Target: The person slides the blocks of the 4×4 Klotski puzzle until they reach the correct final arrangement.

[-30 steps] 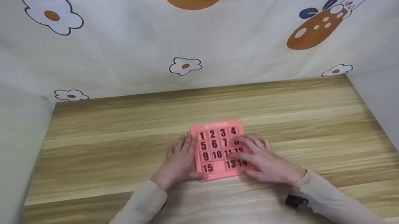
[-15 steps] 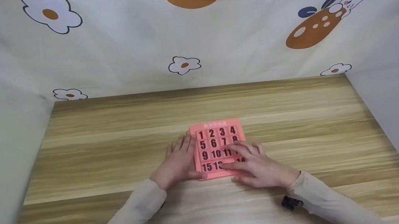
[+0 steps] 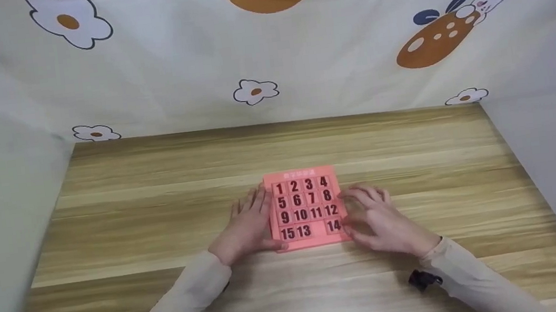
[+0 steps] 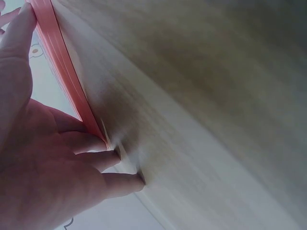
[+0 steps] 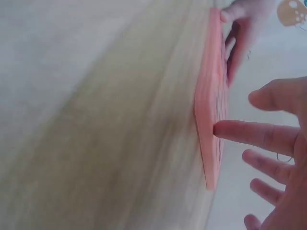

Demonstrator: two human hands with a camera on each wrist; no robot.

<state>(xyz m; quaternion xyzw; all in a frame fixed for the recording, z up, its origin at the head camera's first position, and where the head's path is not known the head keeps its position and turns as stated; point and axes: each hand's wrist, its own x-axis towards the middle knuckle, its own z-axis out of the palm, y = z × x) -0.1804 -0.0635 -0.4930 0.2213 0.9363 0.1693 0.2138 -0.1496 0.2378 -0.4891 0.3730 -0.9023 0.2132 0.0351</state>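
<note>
A pink sliding number puzzle [image 3: 318,229] lies flat on the table with its numbers facing up. Its bottom row reads 15, 13, a gap, then 14. My left hand [image 3: 245,231] rests against its left side, fingers fairly straight and thumb at the near-left corner. In the left wrist view, that hand's thumb lies on the pink edge [image 4: 60,52] while other fingertips reach the tabletop. My right hand [image 3: 384,222] is at the puzzle's right side with fingers spread. In the right wrist view, its index fingertip [image 5: 223,128] touches the puzzle's edge beside the 14 tile [image 3: 334,226].
The wood-grain table [image 3: 165,191] extends around the puzzle. Patterned cloth [image 3: 181,56] with flowers, a rabbit and orange shapes stands behind it and along both sides. A small black device [image 3: 425,280] hangs below the right sleeve [image 3: 475,275].
The 13 tile has slid left, beside 15, leaving a gap before 14. My right hand first moved left over the tiles, then drew back to the right edge. My left hand stays in place.
</note>
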